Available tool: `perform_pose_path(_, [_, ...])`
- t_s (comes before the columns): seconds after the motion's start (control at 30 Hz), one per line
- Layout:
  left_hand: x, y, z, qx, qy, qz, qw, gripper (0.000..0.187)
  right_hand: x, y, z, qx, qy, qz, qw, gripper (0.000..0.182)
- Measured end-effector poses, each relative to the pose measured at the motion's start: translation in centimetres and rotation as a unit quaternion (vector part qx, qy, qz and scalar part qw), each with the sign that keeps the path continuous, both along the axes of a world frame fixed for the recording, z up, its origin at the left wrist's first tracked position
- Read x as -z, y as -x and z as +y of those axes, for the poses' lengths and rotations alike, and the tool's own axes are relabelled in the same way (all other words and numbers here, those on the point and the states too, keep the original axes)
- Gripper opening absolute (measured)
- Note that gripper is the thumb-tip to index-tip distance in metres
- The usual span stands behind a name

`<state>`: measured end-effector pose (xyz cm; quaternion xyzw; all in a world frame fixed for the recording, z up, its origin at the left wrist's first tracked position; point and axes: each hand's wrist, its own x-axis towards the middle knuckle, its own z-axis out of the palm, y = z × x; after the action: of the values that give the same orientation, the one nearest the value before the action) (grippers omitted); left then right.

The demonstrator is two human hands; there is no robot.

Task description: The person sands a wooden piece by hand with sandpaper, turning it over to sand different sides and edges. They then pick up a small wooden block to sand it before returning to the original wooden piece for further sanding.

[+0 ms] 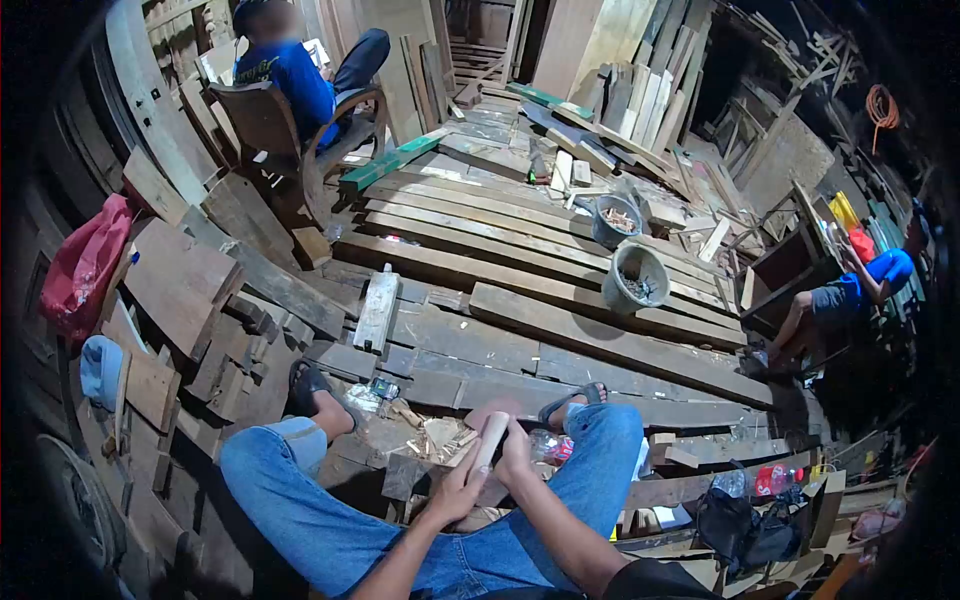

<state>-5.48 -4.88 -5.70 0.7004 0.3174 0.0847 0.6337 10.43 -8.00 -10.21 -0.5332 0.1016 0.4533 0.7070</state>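
Note:
Between my legs, a short, pale, smooth wooden piece is held tilted, with its upper end pointing away from me. My left hand is closed around its lower left side. On the right side, my right hand has its fingers wrapped against the same piece. A pinkish blur lies just beyond its upper end, and I cannot make out what it is. Wood chips and offcuts lie on the floor just past my hands. A wooden block sits to the left of my left hand.
Long planks lie across the floor ahead. Two buckets stand on them. A seated person in blue is at back left, another person at right. Bottles and a black bag lie to my right.

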Motion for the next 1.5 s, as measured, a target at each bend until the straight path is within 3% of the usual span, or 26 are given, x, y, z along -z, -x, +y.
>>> perform_pose_path(0.03, [0.0,0.0,0.2,-0.018,0.001,-0.006,1.0,0.061,-0.4,0.9,0.1,0.012,0.013,0.012,1.0,0.038])
perform_pose_path(0.07, [-0.1,0.0,0.4,-0.036,0.002,-0.013,0.999,0.06,0.9,1.7,0.0,0.005,-0.024,-0.04,0.999,0.034])
perform_pose_path(0.1, [-1.6,-0.2,0.6,-0.071,0.004,0.006,0.997,0.06,0.8,2.4,-0.4,-0.027,0.015,-0.094,0.995,0.031])
perform_pose_path(0.17, [-1.8,0.1,1.1,-0.085,0.031,-0.014,0.996,0.061,0.7,2.5,-0.4,-0.038,-0.01,-0.019,0.999,0.029])
perform_pose_path(0.3, [0.5,0.0,0.1,-0.016,-0.113,-0.01,0.993,0.064,-0.7,-0.2,0.8,-0.003,0.002,0.05,0.999,0.038])
perform_pose_path(0.4, [-0.7,0.0,0.1,-0.029,-0.003,0.002,1.0,0.065,0.4,0.3,0.3,0.01,-0.022,0.018,1.0,0.036])
perform_pose_path(0.43, [-0.2,0.1,0.4,-0.036,-0.023,-0.005,0.999,0.066,0.4,1.1,0.5,0.018,-0.019,0.03,0.999,0.034])
perform_pose_path(0.47, [0.4,0.2,0.4,-0.063,-0.033,-0.018,0.997,0.067,0.3,2.1,0.1,0.003,-0.006,-0.071,0.997,0.031])
perform_pose_path(0.5, [-1.7,0.1,0.8,-0.079,-0.007,0.003,0.997,0.066,-0.1,2.6,0.1,-0.007,0.005,-0.04,0.999,0.029])
perform_pose_path(0.57, [-1.6,0.2,0.9,-0.087,0.006,0.004,0.996,0.065,-1.1,2.4,0.2,-0.049,0.01,-0.069,0.996,0.032])
perform_pose_path(0.63, [0.4,0.2,0.3,-0.054,-0.008,-0.028,0.998,0.064,-3.3,1.1,1.2,-0.011,0.03,0.009,0.999,0.035])
perform_pose_path(0.67, [1.3,0.2,0.1,-0.034,-0.13,-0.05,0.99,0.063,-0.2,-0.3,1.0,-0.017,0.012,-0.009,1.0,0.036])
perform_pose_path(0.7, [0.7,0.0,0.2,-0.019,-0.137,-0.063,0.988,0.067,-0.9,-1.0,1.0,-0.017,0.025,0.047,0.998,0.038])
perform_pose_path(0.87, [-1.6,0.0,0.4,-0.038,0.009,0.078,0.996,0.07,-2.2,3.0,-0.2,-0.064,0.005,-0.099,0.993,0.039])
perform_pose_path(0.9, [1.2,0.1,0.4,-0.056,-0.058,0.035,0.996,0.068,-0.7,3.3,0.0,-0.061,0.029,-0.034,0.997,0.039])
perform_pose_path(0.97, [-1.3,0.2,0.5,-0.041,0.021,0.069,0.997,0.065,2.2,2.4,-0.1,-0.09,0.09,-0.003,0.992,0.039])
perform_pose_path(1.03, [-1.5,0.2,-0.4,-0.011,-0.001,0.024,1.0,0.062,-0.5,0.3,0.4,-0.081,-0.042,0.091,0.992,0.04])
perform_pose_path(1.1, [-0.5,-0.2,-0.7,-0.023,-0.056,-0.019,0.998,0.06,-1.7,-1.0,0.6,-0.071,0.026,0.044,0.996,0.04])
perform_pose_path(1.17, [0.2,-0.1,0.1,-0.002,-0.086,0.021,0.996,0.06,-1.5,-0.2,0.7,-0.037,0.019,0.02,0.999,0.04])
perform_pose_path(1.23, [-0.3,-0.2,0.7,-0.029,-0.033,0.021,0.999,0.061,1.5,1.5,0.7,-0.019,-0.013,-0.03,0.999,0.038])
perform_pose_path(1.27, [-1.3,-0.1,1.0,-0.04,0.047,0.066,0.996,0.062,1.7,1.7,-0.2,-0.069,0.054,-0.056,0.995,0.036])
perform_pose_path(1.3, [-0.9,-0.3,0.8,-0.077,-0.03,0.01,0.997,0.061,2.2,1.6,-0.2,-0.081,0.061,-0.058,0.993,0.036])
perform_pose_path(1.33, [-0.5,-0.1,0.5,-0.072,-0.031,0.018,0.997,0.061,2.6,1.5,-0.3,-0.094,0.067,-0.06,0.991,0.035])
perform_pose_path(1.37, [-0.2,0.1,0.1,-0.068,-0.033,0.027,0.997,0.06,3.0,1.3,-0.1,-0.065,0.015,-0.041,0.997,0.035])
perform_pose_path(1.4, [-0.7,0.1,-0.1,-0.043,-0.037,0.024,0.998,0.06,2.3,0.4,0.2,-0.057,-0.014,0.072,0.996,0.037])
perform_pose_path(1.5, [-2.6,0.0,0.1,-0.021,-0.031,0.025,0.999,0.06,-1.4,-0.6,0.6,-0.023,0.015,0.075,0.997,0.035])
